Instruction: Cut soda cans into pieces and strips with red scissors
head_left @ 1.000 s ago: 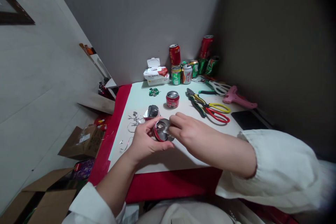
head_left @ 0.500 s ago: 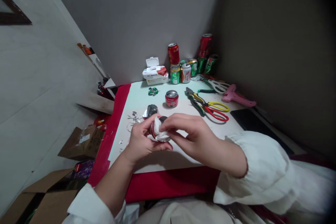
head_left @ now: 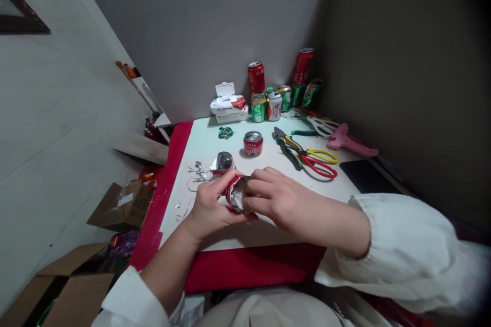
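My left hand [head_left: 209,207] is wrapped around a cut-down red drink can [head_left: 230,192], its open end tilted toward my right hand. Bunched inside the opening is a white wipe [head_left: 238,198]. The fingers of my right hand [head_left: 282,196] are curled together at the can's mouth, pressing the wipe inside; their tips are partly hidden by the rim. Just beyond my hands lies another cut can piece [head_left: 223,161] with a dark inside. A short red can base [head_left: 253,146] stands upright farther back.
Silver scraps [head_left: 198,176] and green cut pieces [head_left: 225,133] lie at left. Behind stand a wipes pack [head_left: 229,109] and several drink cans [head_left: 258,108]. Pliers [head_left: 287,147], red-and-yellow-handled scissors [head_left: 318,158], a pink glue gun [head_left: 351,143] and a black phone-like slab [head_left: 366,176] lie right.
My right hand has pushed the white wipe from the can's rim down into its opening. The can's open end now faces more toward me. The view has shifted slightly.
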A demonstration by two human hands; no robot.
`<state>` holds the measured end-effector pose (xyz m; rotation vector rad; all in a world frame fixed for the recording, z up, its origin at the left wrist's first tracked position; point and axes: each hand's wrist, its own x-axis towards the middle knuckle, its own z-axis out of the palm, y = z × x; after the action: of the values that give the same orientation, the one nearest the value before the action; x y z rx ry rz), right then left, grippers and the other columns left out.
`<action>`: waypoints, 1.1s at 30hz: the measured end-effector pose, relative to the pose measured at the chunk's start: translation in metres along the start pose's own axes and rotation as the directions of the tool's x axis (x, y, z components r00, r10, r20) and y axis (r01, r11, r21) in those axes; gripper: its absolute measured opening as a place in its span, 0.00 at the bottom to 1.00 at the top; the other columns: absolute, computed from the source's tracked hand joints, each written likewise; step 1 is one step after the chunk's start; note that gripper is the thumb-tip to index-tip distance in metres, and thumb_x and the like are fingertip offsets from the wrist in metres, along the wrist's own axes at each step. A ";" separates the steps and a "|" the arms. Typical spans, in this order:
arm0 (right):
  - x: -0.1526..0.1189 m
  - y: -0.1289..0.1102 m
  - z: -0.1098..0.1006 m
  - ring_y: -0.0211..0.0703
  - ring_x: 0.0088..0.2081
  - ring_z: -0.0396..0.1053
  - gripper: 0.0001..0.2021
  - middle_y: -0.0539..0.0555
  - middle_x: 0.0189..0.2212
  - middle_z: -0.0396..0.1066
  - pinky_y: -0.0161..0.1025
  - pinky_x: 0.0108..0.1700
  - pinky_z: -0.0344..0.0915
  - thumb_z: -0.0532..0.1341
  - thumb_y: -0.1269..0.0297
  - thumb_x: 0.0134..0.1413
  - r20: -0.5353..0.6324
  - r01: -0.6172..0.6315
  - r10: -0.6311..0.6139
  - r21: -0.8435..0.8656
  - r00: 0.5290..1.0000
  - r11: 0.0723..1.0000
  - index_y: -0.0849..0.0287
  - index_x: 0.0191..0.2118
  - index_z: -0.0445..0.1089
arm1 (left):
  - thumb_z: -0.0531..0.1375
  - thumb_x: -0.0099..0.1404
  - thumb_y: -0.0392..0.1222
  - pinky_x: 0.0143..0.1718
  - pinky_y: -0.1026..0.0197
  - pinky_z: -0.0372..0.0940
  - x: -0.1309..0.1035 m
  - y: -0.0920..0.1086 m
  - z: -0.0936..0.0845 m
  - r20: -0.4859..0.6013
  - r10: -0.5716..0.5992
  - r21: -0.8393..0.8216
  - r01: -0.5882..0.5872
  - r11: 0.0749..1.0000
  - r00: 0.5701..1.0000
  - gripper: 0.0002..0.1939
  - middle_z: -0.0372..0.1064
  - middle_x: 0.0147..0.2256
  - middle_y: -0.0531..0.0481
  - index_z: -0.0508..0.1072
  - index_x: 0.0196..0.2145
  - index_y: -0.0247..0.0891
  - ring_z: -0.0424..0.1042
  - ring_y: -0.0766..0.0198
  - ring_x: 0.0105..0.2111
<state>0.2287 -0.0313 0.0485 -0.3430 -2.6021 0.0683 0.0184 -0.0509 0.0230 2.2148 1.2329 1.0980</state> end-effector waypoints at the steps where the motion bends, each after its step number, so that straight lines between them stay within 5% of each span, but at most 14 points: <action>1: -0.001 0.001 0.000 0.47 0.38 0.61 0.09 0.58 0.35 0.73 0.45 0.41 0.60 0.58 0.71 0.67 0.019 0.008 -0.007 -0.056 1.000 0.998 0.64 0.37 0.76 | 0.76 0.46 0.46 0.32 0.68 0.65 0.000 -0.001 0.000 -0.007 0.011 0.018 -0.011 1.000 1.000 0.31 0.74 0.31 0.55 0.74 0.47 0.36 0.70 0.67 0.27; 8: -0.001 0.005 0.003 0.52 0.46 0.64 0.12 0.62 0.44 0.75 0.49 0.49 0.61 0.53 0.70 0.70 0.088 0.082 -0.065 -0.216 0.994 0.973 0.68 0.49 0.73 | 0.74 0.49 0.48 0.33 0.69 0.66 -0.001 -0.008 -0.005 -0.095 0.020 0.070 -0.014 0.997 0.995 0.30 0.75 0.33 0.52 0.74 0.47 0.35 0.72 0.67 0.29; 13: 0.000 0.007 0.010 0.49 0.40 0.64 0.10 0.59 0.37 0.75 0.46 0.46 0.62 0.55 0.71 0.69 0.030 0.066 -0.062 -0.183 0.998 0.981 0.67 0.43 0.74 | 0.75 0.48 0.50 0.33 0.68 0.67 -0.002 -0.010 -0.004 -0.109 0.054 0.096 -0.044 0.994 0.993 0.32 0.75 0.33 0.52 0.74 0.47 0.34 0.72 0.66 0.29; 16: -0.001 0.011 0.012 0.47 0.37 0.63 0.11 0.58 0.32 0.73 0.44 0.42 0.62 0.55 0.72 0.69 -0.023 0.050 -0.053 -0.084 0.998 0.995 0.66 0.38 0.74 | 0.76 0.46 0.53 0.34 0.68 0.67 -0.002 -0.011 -0.004 -0.093 0.040 0.068 -0.034 0.997 0.995 0.34 0.76 0.33 0.51 0.75 0.47 0.34 0.73 0.65 0.29; 19: -0.003 0.019 0.011 0.43 0.34 0.65 0.09 0.57 0.31 0.72 0.40 0.38 0.64 0.58 0.70 0.67 -0.068 -0.061 0.077 0.211 0.995 0.976 0.64 0.35 0.73 | 0.77 0.43 0.58 0.33 0.67 0.66 -0.002 -0.013 -0.004 -0.088 -0.001 0.035 0.004 0.999 0.996 0.38 0.74 0.30 0.52 0.75 0.47 0.35 0.70 0.65 0.28; 21: -0.004 0.025 0.010 0.41 0.34 0.68 0.04 0.55 0.32 0.74 0.38 0.38 0.65 0.61 0.70 0.64 -0.105 -0.190 0.264 0.454 0.959 0.871 0.63 0.36 0.73 | 0.76 0.43 0.59 0.31 0.67 0.65 -0.002 -0.014 -0.004 -0.124 -0.029 0.006 0.030 1.000 0.992 0.38 0.72 0.28 0.54 0.75 0.47 0.35 0.68 0.66 0.27; 23: -0.004 0.030 0.009 0.40 0.34 0.70 0.01 0.53 0.33 0.75 0.37 0.39 0.67 0.64 0.70 0.61 -0.162 -0.271 0.465 0.631 0.870 0.727 0.61 0.37 0.72 | 0.76 0.45 0.59 0.31 0.68 0.64 -0.002 -0.014 -0.005 -0.160 -0.056 -0.025 0.052 0.998 0.986 0.36 0.71 0.29 0.54 0.74 0.47 0.36 0.67 0.67 0.27; 26: -0.001 0.033 0.010 0.40 0.35 0.72 0.03 0.53 0.34 0.76 0.36 0.38 0.68 0.66 0.69 0.59 -0.246 -0.279 0.596 0.708 0.764 0.649 0.61 0.38 0.72 | 0.76 0.45 0.57 0.32 0.68 0.64 -0.003 -0.014 -0.004 -0.169 -0.063 -0.035 0.058 0.998 0.984 0.35 0.71 0.30 0.54 0.74 0.46 0.37 0.67 0.67 0.28; 33: 0.005 0.020 0.022 0.46 0.39 0.71 0.08 0.63 0.39 0.76 0.43 0.41 0.70 0.57 0.70 0.68 -0.290 -0.094 0.136 0.155 0.947 0.984 0.64 0.44 0.74 | 0.75 0.47 0.58 0.33 0.68 0.66 -0.005 -0.016 -0.001 -0.225 -0.057 0.022 0.064 0.998 0.973 0.36 0.73 0.31 0.53 0.74 0.49 0.37 0.69 0.66 0.28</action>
<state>0.2179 -0.0101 0.0293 -0.4200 -2.2618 0.2202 0.0076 -0.0463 0.0117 2.1038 1.4062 1.3430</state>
